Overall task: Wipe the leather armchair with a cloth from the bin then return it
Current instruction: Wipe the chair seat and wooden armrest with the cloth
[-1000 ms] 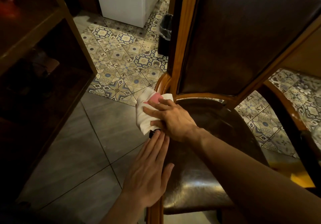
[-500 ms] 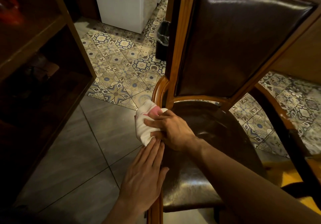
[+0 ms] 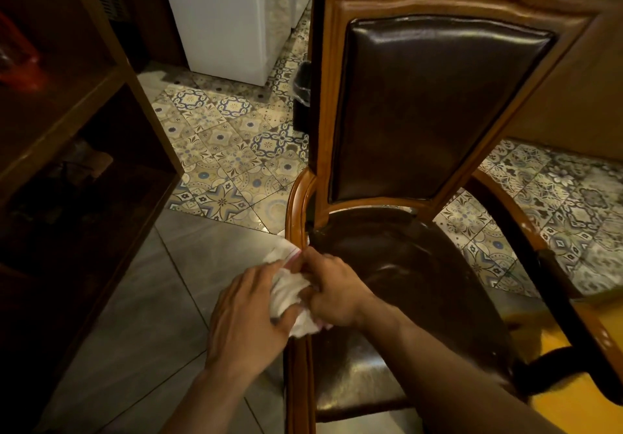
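Note:
The leather armchair fills the right half of the view: dark brown seat and backrest in an orange wooden frame. A white cloth with a pink edge is bunched over the chair's left armrest rail. My right hand grips the cloth from the seat side. My left hand clasps it from the outer side, fingers wrapped onto the fabric. Most of the cloth is hidden between the two hands.
A dark wooden shelf unit stands close on the left. A white appliance and a small black waste bin sit behind the chair on patterned tiles. Grey floor tiles lie between shelf and chair.
My left hand rose from the armrest and closed onto the cloth. The cloth went from spread over the rail to bunched between both hands. The view tilted up, showing more backrest.

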A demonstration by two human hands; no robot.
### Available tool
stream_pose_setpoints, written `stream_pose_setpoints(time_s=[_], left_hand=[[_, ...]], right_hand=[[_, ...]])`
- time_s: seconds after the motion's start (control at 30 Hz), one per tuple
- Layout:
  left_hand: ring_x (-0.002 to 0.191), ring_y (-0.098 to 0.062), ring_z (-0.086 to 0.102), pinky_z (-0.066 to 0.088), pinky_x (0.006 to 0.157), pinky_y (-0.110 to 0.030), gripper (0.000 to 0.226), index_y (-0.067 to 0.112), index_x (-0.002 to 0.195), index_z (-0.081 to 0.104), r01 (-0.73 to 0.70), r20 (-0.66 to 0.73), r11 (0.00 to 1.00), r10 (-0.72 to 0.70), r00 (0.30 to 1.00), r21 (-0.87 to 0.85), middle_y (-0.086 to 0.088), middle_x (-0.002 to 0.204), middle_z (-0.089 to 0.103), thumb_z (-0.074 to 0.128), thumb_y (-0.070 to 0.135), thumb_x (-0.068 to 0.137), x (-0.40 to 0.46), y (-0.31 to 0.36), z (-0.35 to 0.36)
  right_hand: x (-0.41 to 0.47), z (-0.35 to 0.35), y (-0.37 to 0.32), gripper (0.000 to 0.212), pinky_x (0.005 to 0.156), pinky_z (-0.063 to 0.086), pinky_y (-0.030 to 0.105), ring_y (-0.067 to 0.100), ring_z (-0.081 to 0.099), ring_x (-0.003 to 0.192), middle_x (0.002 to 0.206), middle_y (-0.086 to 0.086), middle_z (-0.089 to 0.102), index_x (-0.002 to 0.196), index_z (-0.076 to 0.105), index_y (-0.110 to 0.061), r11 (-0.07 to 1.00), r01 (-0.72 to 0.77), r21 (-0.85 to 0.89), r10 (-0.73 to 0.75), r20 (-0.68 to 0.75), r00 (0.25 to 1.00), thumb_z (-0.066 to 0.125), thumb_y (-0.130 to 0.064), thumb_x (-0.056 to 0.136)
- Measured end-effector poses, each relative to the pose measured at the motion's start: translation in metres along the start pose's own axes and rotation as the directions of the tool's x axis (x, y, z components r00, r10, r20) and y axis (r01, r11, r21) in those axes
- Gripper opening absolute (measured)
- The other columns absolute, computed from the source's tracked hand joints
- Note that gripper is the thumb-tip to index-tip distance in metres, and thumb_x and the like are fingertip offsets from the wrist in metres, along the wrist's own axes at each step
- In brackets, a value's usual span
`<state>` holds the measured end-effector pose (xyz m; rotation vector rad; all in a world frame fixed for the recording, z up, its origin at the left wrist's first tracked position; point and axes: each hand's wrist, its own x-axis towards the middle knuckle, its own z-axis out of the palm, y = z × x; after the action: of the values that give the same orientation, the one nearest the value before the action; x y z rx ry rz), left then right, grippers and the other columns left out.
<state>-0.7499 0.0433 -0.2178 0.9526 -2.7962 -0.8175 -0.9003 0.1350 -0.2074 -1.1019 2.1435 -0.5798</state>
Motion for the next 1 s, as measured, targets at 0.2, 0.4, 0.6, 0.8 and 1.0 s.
stream_pose_setpoints(time_s=[0.2, 0.4, 0.6, 0.8, 1.0], left_hand=[[0.117, -0.011, 0.058, 0.052, 0.091, -0.030, 0.055, 0.042, 0.137, 0.045, -0.098, 0.017, 0.995, 0.099, 0.995, -0.033, 0.015, 0.130, 0.061, 0.067, 0.036, 0.087, -0.003, 0.030, -0.020], [0.115, -0.009, 0.060, 0.052, 0.091, -0.030, 0.050, 0.041, 0.136, 0.047, -0.265, 0.055, 0.957, 0.260, 0.964, 0.121, 0.015, 0.131, 0.061, 0.058, 0.020, 0.093, 0.004, 0.086, -0.063], [0.117, -0.009, 0.058, 0.051, 0.090, -0.027, 0.049, 0.042, 0.137, 0.044, -0.433, 0.138, 0.886, 0.414, 0.900, 0.164, 0.013, 0.132, 0.060, 0.061, 0.022, 0.095, -0.008, 0.154, -0.095], [0.117, -0.009, 0.059, 0.052, 0.095, -0.028, 0.043, 0.038, 0.133, 0.048, -0.523, 0.167, 0.836, 0.499, 0.850, 0.167, 0.013, 0.127, 0.063, 0.060, 0.019, 0.096, -0.031, 0.236, -0.115], [0.112, -0.012, 0.062, 0.053, 0.088, -0.028, 0.039, 0.035, 0.131, 0.051, -0.577, 0.167, 0.792, 0.553, 0.816, 0.199, 0.012, 0.123, 0.064, 0.061, 0.020, 0.096, -0.051, 0.296, -0.119]], right_hand=[[-0.041, -0.025, -0.011, 0.026, 0.084, 0.053, 0.033, 0.014, 0.063, 0.099, 0.108, -0.005, 0.068, 0.115, 0.060, -0.026, 0.997, 0.072, 0.040, -0.067, -0.133, 0.989, 0.061, -0.014, 0.092], [-0.092, -0.076, -0.022, 0.039, 0.086, 0.051, 0.029, 0.010, 0.061, 0.103, 0.115, -0.008, 0.065, 0.116, 0.059, -0.032, 0.989, 0.118, -0.094, -0.140, -0.282, 0.949, 0.070, -0.011, 0.085], [-0.158, -0.123, -0.028, 0.042, 0.088, 0.054, 0.040, 0.020, 0.060, 0.107, 0.122, 0.001, 0.062, 0.124, 0.054, -0.025, 0.980, 0.060, -0.191, -0.130, -0.382, 0.915, 0.066, -0.011, 0.087], [-0.225, -0.165, -0.023, 0.039, 0.083, 0.054, 0.043, 0.023, 0.061, 0.102, 0.117, 0.002, 0.062, 0.121, 0.055, -0.023, 0.986, -0.009, -0.167, -0.074, -0.484, 0.872, 0.065, -0.009, 0.087], [-0.280, -0.197, -0.012, 0.036, 0.075, 0.052, 0.045, 0.030, 0.063, 0.095, 0.111, 0.008, 0.065, 0.117, 0.057, -0.017, 0.983, -0.047, -0.178, -0.061, -0.557, 0.829, 0.066, -0.006, 0.084]])
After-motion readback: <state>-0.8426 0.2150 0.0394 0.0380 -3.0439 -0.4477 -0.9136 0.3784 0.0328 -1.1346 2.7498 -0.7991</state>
